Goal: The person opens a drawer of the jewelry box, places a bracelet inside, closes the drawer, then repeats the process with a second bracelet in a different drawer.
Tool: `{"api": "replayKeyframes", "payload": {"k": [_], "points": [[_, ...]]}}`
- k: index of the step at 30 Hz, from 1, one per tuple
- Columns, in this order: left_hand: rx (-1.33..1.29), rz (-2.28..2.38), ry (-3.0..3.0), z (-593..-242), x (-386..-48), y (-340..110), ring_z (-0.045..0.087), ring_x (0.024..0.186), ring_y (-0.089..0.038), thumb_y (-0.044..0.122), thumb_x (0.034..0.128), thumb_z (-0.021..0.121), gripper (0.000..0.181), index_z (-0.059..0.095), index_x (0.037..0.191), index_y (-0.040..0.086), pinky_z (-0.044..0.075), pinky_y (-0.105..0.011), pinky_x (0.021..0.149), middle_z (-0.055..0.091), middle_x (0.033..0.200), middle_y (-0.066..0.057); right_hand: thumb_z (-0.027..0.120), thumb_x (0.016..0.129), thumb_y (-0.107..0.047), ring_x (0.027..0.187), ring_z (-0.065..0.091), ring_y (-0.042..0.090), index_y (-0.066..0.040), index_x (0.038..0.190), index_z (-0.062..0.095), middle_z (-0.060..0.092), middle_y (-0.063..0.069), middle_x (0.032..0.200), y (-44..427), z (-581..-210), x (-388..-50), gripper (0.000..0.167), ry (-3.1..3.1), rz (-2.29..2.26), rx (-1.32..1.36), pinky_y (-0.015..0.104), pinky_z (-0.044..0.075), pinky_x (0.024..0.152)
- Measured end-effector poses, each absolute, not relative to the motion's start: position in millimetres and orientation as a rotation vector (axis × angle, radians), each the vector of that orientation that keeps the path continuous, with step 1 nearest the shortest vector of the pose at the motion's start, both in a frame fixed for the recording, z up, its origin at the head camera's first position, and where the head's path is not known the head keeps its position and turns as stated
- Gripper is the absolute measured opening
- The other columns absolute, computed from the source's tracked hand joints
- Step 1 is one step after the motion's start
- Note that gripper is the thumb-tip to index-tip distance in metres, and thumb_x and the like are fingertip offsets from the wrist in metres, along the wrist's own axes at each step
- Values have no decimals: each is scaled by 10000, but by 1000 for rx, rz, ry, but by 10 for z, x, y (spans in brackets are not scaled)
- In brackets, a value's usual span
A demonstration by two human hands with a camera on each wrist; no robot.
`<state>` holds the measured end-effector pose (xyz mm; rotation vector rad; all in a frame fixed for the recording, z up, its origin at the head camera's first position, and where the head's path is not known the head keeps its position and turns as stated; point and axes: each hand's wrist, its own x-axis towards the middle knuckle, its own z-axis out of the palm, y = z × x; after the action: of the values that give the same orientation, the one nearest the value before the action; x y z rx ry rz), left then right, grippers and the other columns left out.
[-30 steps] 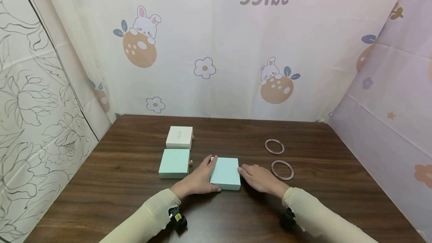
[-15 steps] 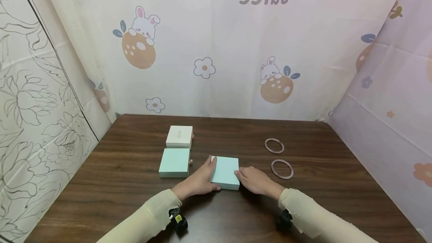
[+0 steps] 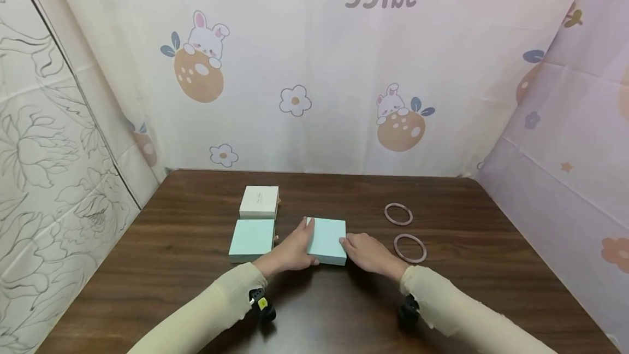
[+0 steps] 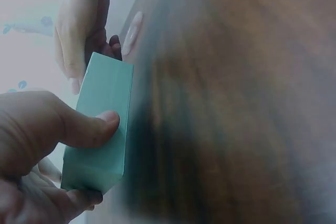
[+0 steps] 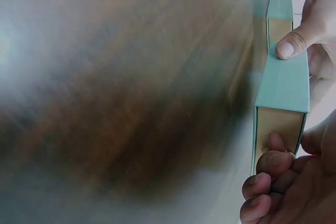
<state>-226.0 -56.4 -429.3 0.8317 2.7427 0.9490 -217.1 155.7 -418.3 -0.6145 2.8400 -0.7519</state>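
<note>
A mint-green drawer box (image 3: 328, 239) is held between the two hands in the middle of the table. My left hand (image 3: 296, 247) grips its left end; in the left wrist view the thumb (image 4: 94, 129) lies along the near side of the box (image 4: 105, 90). At the other end is my right hand (image 3: 366, 250), its thumb over the top edge. The right wrist view shows curled fingers (image 5: 273, 163) against the tan drawer end (image 5: 281, 121). Whether they pinch a pull tab there is hard to see.
Left of the hands lie a second mint box (image 3: 252, 239) and, behind it, a white box (image 3: 259, 201), each with a small tab on its right side. Two pinkish rings (image 3: 398, 214) lie on the right of the brown table (image 3: 334, 316). A printed curtain (image 3: 314, 59) hangs behind.
The held box and both hands have shifted slightly away from me or upward. My right hand has closed in on the box's right end. The other boxes and rings stay put.
</note>
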Motion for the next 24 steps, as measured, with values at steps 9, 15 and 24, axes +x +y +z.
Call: {"api": "replayKeyframes", "payload": {"k": [9, 15, 24], "points": [[792, 957, 2760, -4119, -2536, -453, 319, 1322, -413, 39, 745, 785, 958, 157, 1438, -169, 349, -425, 1024, 136, 1468, -393, 341, 1047, -257, 514, 349, 127, -116, 722, 497, 416, -10, 594, 1586, -4061, -2439, 387, 2855, -782, -571, 299, 346, 517], [752, 947, 2769, -3994, -2763, -375, 346, 1315, -363, 41, 758, 779, 980, 116, 1455, -147, 349, -397, 1028, 132, 1496, -342, 307, 1049, -280, 534, 390, 147, -110, 740, 498, 446, 8, 622, 1624, -3948, -2664, 401, 2879, -747, -553, 314, 371, 547], [728, 969, 2810, -3887, -3061, -289, 383, 1280, -347, 37, 758, 781, 993, 96, 1451, -157, 365, -392, 1016, 184, 1485, -325, 281, 1048, -293, 567, 418, 187, -88, 768, 491, 464, 49, 658, 1644, -3811, -2974, 406, 2904, -727, -477, 332, 374, 565]]}}
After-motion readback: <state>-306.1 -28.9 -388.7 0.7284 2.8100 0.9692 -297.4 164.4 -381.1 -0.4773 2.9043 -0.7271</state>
